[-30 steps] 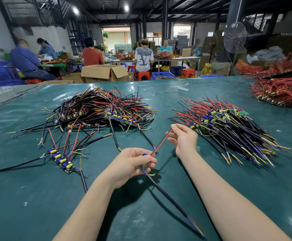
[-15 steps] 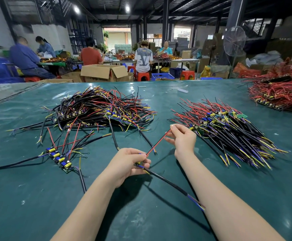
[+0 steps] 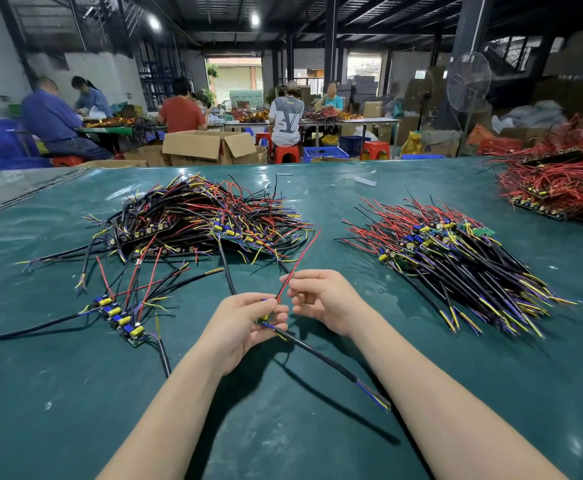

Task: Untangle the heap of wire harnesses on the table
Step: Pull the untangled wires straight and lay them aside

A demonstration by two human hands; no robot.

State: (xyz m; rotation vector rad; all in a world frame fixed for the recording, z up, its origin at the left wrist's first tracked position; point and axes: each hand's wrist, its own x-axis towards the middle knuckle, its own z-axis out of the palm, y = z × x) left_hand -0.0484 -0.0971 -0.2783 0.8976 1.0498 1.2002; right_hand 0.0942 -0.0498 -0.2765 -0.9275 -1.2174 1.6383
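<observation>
Above the table [image 3: 75,393], left grip [image 3: 245,323] grasps a harness circuit board [image 3: 264,318]; right grip [image 3: 321,299] pinches its red wire [image 3: 300,259].

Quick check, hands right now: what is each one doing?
Left hand: closed, gripping one harness at its small board.
Right hand: closed, pinching that harness's red wire.

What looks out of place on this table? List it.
Nothing looks damaged or spilled. One strip of boards lies apart at front left, its wires straggling toward the tangled heap. A small white scrap lies far out on the table. The left hand holds a harness; the right hand pinches its red wire.
</observation>
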